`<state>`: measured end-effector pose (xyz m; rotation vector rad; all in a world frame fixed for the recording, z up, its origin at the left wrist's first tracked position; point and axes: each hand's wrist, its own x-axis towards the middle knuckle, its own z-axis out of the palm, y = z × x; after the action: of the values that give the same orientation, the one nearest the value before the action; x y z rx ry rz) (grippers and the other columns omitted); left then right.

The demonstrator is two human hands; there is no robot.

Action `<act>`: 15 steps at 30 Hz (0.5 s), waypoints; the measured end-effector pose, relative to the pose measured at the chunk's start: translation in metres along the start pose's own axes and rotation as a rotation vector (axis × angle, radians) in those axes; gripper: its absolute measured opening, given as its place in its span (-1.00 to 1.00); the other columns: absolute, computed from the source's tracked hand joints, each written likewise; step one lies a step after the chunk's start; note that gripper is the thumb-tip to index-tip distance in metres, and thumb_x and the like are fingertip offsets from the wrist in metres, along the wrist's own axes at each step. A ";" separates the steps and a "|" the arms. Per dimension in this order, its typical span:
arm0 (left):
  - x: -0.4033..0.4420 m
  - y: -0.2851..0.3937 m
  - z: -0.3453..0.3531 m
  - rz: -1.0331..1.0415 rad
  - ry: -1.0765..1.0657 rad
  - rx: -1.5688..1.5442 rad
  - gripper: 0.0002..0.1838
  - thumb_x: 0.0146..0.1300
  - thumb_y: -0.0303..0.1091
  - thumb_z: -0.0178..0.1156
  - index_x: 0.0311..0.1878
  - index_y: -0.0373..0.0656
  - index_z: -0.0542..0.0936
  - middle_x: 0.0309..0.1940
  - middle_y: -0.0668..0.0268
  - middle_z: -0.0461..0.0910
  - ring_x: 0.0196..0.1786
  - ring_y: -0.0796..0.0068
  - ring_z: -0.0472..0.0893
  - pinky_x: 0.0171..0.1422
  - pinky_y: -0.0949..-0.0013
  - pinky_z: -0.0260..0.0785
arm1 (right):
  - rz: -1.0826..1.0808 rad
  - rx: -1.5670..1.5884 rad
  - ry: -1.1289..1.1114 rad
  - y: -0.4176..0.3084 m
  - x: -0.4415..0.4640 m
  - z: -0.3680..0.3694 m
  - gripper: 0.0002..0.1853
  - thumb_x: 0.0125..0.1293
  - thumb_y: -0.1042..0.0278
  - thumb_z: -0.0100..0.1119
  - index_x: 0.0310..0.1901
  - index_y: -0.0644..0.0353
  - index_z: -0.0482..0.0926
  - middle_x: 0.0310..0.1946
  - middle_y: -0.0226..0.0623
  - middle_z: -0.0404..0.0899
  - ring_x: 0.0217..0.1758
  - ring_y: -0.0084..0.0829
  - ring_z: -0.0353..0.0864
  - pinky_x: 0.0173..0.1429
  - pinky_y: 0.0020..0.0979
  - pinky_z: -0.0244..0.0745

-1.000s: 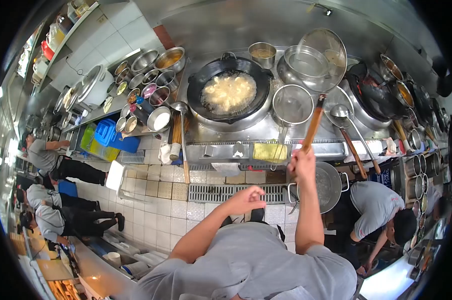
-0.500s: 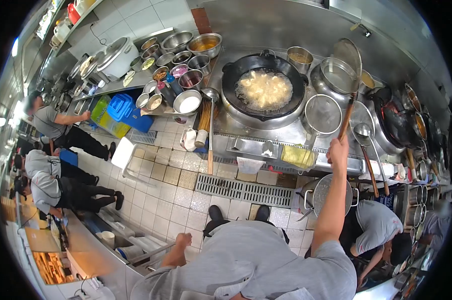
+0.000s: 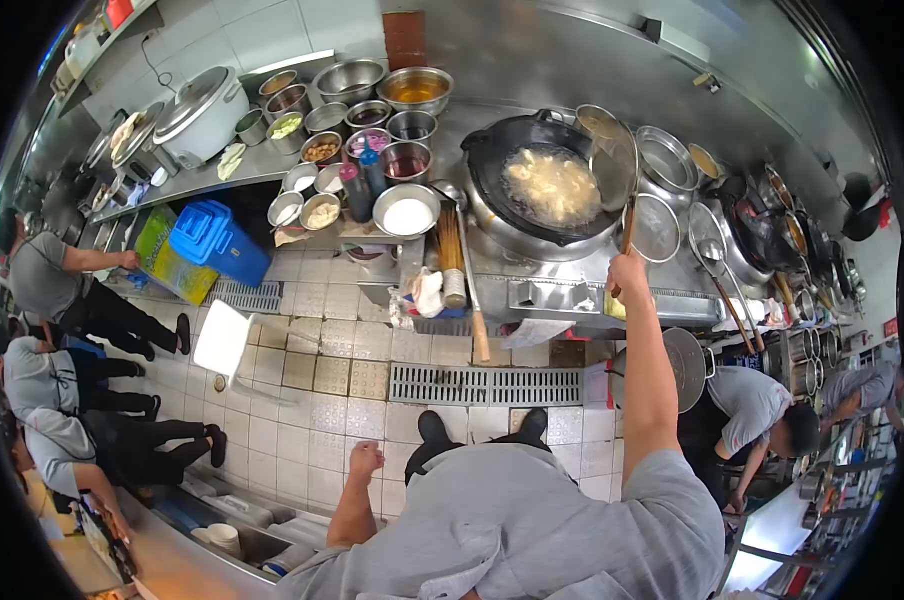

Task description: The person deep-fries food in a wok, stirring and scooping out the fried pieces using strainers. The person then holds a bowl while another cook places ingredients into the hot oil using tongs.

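Note:
My right hand (image 3: pixel 628 275) is wrapped round the wooden handle of a round mesh strainer (image 3: pixel 615 165), which stands out in front of me. The strainer's head is tilted and overlaps the right rim of a black wok (image 3: pixel 492 185); whether they touch, I cannot tell. Inside the wok, pale yellow pieces (image 3: pixel 552 188) fry in bubbling oil. My left hand (image 3: pixel 367 458) hangs low over the tiled floor, its fingers curled with nothing visible in them. A second strainer (image 3: pixel 654 228) lies just right of the wok, and a long-handled ladle (image 3: pixel 462 195) rests to its left.
Left of the stove, a counter holds several metal bowls (image 3: pixel 407 216) and squeeze bottles (image 3: pixel 355 190). A white stool (image 3: pixel 222 340) and a blue bin (image 3: pixel 217 240) stand on the left. Co-workers (image 3: pixel 47 270) are at the left; another person (image 3: pixel 747 410) bends beside a pot (image 3: pixel 680 370) at right.
My right hand has swung the strainer leftward, from above the metal pot on the right to the wok's right rim. The camera view has shifted a little. My left hand stays low.

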<state>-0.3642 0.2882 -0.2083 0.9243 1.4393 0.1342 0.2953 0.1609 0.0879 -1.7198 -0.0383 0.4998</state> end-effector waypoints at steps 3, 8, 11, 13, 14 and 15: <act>0.014 0.006 -0.053 0.005 0.076 -0.100 -0.75 0.36 -0.25 0.11 -0.07 -0.24 0.47 -0.51 0.27 0.52 -0.54 0.46 0.54 -0.48 0.36 0.49 | 0.226 0.260 -0.103 -0.009 -0.022 0.037 -0.86 0.21 0.61 -0.22 -0.46 0.26 0.33 -0.69 -0.33 0.25 -0.75 -0.45 0.19 -0.71 -0.45 0.14; 0.011 -0.016 -0.103 -0.100 0.142 -0.098 -0.78 0.36 -0.29 0.09 -0.07 -0.24 0.48 -0.53 0.28 0.51 -0.54 0.43 0.54 -0.50 0.33 0.48 | 0.553 0.808 -0.387 -0.016 0.002 0.061 -0.83 0.28 0.60 -0.24 -0.48 0.25 0.26 -0.67 -0.40 0.19 -0.77 -0.56 0.07 -0.73 -0.54 0.07; 0.011 -0.050 -0.112 -0.135 0.106 -0.074 -0.77 0.35 -0.28 0.10 -0.06 -0.23 0.48 -0.52 0.27 0.52 -0.53 0.41 0.56 -0.49 0.31 0.49 | 0.665 0.942 -0.419 -0.030 0.002 0.074 -0.82 0.33 0.57 -0.26 -0.46 0.24 0.22 -0.66 -0.41 0.18 -0.77 -0.58 0.07 -0.74 -0.55 0.04; -0.002 -0.057 -0.105 -0.194 0.113 -0.090 -0.77 0.31 -0.31 0.10 -0.05 -0.23 0.50 -0.50 0.26 0.53 -0.50 0.40 0.58 -0.47 0.30 0.50 | 0.659 0.898 -0.406 -0.048 -0.017 0.081 -0.81 0.23 0.64 -0.28 -0.53 0.21 0.19 -0.69 -0.41 0.16 -0.76 -0.58 0.07 -0.72 -0.54 0.02; -0.005 -0.059 -0.102 -0.215 0.094 -0.104 -0.77 0.31 -0.32 0.10 -0.05 -0.23 0.50 -0.50 0.25 0.54 -0.50 0.40 0.58 -0.46 0.30 0.50 | 0.666 0.908 -0.415 -0.054 -0.029 0.084 -0.80 0.24 0.64 -0.28 -0.54 0.22 0.20 -0.70 -0.41 0.14 -0.76 -0.57 0.07 -0.72 -0.53 0.03; -0.007 -0.060 -0.099 -0.234 0.073 -0.119 -0.77 0.30 -0.32 0.10 -0.06 -0.23 0.51 -0.49 0.25 0.54 -0.49 0.39 0.58 -0.45 0.30 0.51 | 0.577 0.833 -0.426 -0.054 -0.035 0.085 -0.80 0.24 0.64 -0.27 -0.54 0.22 0.20 -0.70 -0.42 0.13 -0.76 -0.57 0.07 -0.71 -0.52 0.04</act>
<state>-0.4786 0.2901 -0.2260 0.6545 1.5792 0.0788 0.2468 0.2413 0.1388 -0.7649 0.3279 1.1200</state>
